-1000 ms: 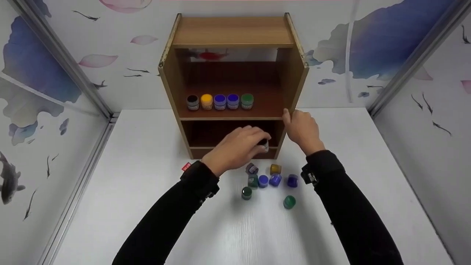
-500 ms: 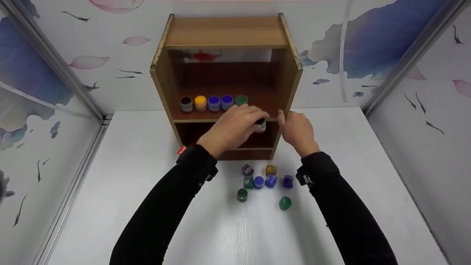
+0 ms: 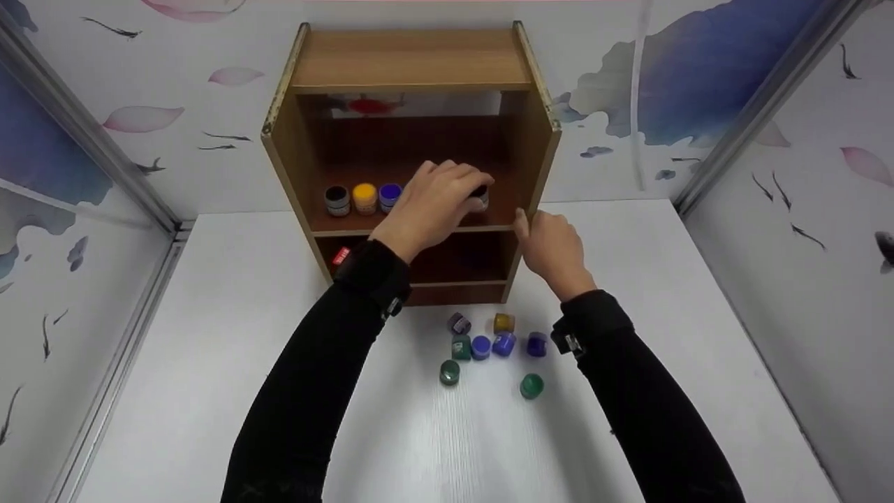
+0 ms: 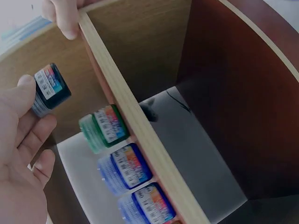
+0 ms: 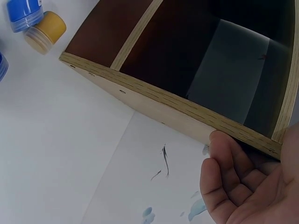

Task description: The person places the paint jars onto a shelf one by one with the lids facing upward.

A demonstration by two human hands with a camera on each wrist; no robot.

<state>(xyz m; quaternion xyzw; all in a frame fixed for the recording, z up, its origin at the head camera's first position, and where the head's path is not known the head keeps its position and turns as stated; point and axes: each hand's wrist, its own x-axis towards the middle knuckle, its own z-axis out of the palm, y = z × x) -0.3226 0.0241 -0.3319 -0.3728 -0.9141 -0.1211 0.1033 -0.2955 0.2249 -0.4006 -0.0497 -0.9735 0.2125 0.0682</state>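
Head view: two bare hands work at a small wooden cabinet (image 3: 412, 59) standing on the white surface (image 3: 174, 349).
Left hand: this one (image 3: 429, 206) has the dark jar (image 4: 49, 88) pinched between thumb and fingers, up above the middle shelf (image 3: 489, 228), near its right end and apart from the row.
Right hand: over here (image 3: 554, 251) the thumb hooks the front edge of the right side panel (image 5: 173, 102), curled fingers against its outer face; it looks like a steadying grip.
Step in hand: putting a jar on the shelf, by the look of it, the placing not yet finished.
Next move: it seems to call for a straight lowering beside the green jar (image 4: 105, 128), then a gentle release that doesn't nudge the neighbour.
Shelf row: upright, left to right, black jar (image 3: 336, 200), yellow jar (image 3: 364, 198), first blue jar (image 3: 390, 195), second blue jar (image 4: 126, 168), then that green one; the hand hides part of the row from above.
Loose jars: eight lie or stand before the cabinet, among them an ochre jar (image 3: 503, 323), a dark green jar (image 3: 450, 372) and a bright green jar (image 3: 531, 385).
Contents: colour shows through clear lids, probably paint; fill levels I can't tell.
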